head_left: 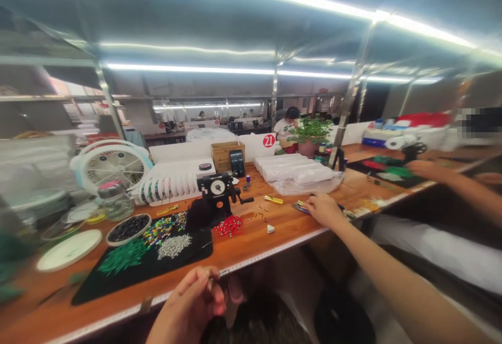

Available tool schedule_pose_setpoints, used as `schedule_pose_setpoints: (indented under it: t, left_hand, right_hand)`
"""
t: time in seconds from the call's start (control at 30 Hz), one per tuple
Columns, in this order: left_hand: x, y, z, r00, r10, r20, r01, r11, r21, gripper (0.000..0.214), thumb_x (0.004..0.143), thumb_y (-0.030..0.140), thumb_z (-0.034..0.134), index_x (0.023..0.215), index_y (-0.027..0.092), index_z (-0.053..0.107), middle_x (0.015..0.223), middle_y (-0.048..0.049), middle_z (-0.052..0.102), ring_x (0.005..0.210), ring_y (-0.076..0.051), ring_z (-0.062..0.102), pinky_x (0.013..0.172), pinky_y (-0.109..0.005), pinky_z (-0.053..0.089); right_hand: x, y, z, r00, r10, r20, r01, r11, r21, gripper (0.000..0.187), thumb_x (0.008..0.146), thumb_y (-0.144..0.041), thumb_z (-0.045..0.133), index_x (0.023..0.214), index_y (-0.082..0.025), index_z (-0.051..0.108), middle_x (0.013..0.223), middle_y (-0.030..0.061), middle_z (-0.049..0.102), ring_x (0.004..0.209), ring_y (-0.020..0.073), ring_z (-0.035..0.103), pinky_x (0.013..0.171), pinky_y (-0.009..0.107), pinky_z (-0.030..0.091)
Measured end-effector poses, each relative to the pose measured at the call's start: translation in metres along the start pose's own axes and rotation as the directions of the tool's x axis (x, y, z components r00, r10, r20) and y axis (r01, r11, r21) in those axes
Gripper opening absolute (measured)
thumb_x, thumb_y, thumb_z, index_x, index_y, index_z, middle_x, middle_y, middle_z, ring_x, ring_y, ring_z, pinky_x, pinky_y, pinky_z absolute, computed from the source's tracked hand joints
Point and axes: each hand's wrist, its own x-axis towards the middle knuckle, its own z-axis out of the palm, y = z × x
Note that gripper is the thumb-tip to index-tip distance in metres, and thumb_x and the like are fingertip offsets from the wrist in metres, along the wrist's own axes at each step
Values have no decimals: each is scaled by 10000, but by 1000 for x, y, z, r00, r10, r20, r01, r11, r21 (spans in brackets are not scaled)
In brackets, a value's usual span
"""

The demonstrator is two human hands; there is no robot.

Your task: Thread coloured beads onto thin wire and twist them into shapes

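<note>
My left hand (192, 302) is in front of the table edge at the bottom centre. Its thumb and fingers are pinched together, and whatever lies between them is too small and blurred to make out. Stretched across the wooden table, my right hand (324, 210) has its fingers closed on a small blue-handled tool (301, 208) at the tabletop; the tool's kind is unclear. A yellow-handled cutter (273, 199) lies to the left of that hand. Nearer the edge sits a small white piece (270, 229), with several tiny dark bits around it.
A black hand-cranked device (218, 192) with a dial stands mid-table. On a black mat (129, 284) lie green pieces (123, 256), silver pieces (174, 247) and coloured beads (159, 230); red pieces (229, 225) are beside it. Behind are plastic-wrapped packs (294, 171) and a fan (113, 169). A co-worker's arm (443, 174) is at right.
</note>
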Motion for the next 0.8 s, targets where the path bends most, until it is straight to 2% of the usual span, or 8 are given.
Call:
schedule_pose_setpoints:
  t: [0.1,0.33,0.47,0.5,0.57,0.67,0.73,0.8]
  left_hand:
    - [2,-2,0,1000,-12,-2,12,1000,-3,219,655,327,760,739,156,653,629,-12,598,581,-130,536,555,-225,444]
    - [1,-12,-5,999,28,26,-27,999,-43,138,781,278,638,771,145,599,635,-19,579,551,-114,521,520,-208,422]
    - [0,-16,-8,999,22,47,-19,997,-72,126,817,256,587,754,149,565,631,-24,577,533,-111,521,485,-196,410]
    - [0,-17,-8,999,13,52,-9,997,-78,129,824,256,578,756,148,561,627,-25,575,529,-109,520,480,-191,409]
    - [0,-20,-9,998,-7,67,14,996,-92,136,836,262,563,765,146,558,610,-26,572,522,-106,523,470,-181,406]
    - [2,-27,-10,997,1,79,10,990,-140,168,813,277,600,724,146,544,605,-27,577,513,-104,532,447,-174,411]
    - [3,-32,-13,996,22,89,-6,985,-175,223,765,317,661,691,152,531,590,-25,587,477,-102,531,426,-179,421]
    - [4,-36,-18,990,39,133,-14,982,-188,313,690,408,724,689,166,525,524,-22,592,413,-111,522,403,-194,417]
  right_hand:
    - [-9,-14,2,995,-89,38,89,996,-8,271,892,-230,439,928,-112,681,1013,155,580,1002,248,502,843,314,357]
    - [-16,-36,2,995,-82,50,78,994,82,309,857,-34,313,910,5,615,964,256,584,921,295,556,787,371,401]
    - [-55,-76,-14,991,-128,34,114,957,265,269,915,-120,302,986,-39,548,905,175,615,847,222,600,743,295,439]
    - [-71,-89,-22,982,-187,30,163,917,363,257,937,-186,308,999,-87,538,900,124,625,842,189,602,740,264,448]
    - [-105,-118,-40,946,-324,1,209,611,763,255,917,-343,405,994,-142,541,884,72,637,816,183,603,725,271,468]
    - [-145,-155,-64,869,-487,88,26,223,974,313,778,-432,594,943,-166,586,797,37,657,726,184,612,677,280,489]
    - [-156,-170,-72,787,-595,160,-111,119,987,320,763,-437,601,940,-170,597,716,27,661,661,182,620,647,279,498]
    - [-155,-177,-70,696,-687,208,-170,124,978,305,760,-466,586,884,-189,613,651,25,660,601,188,627,604,281,508]
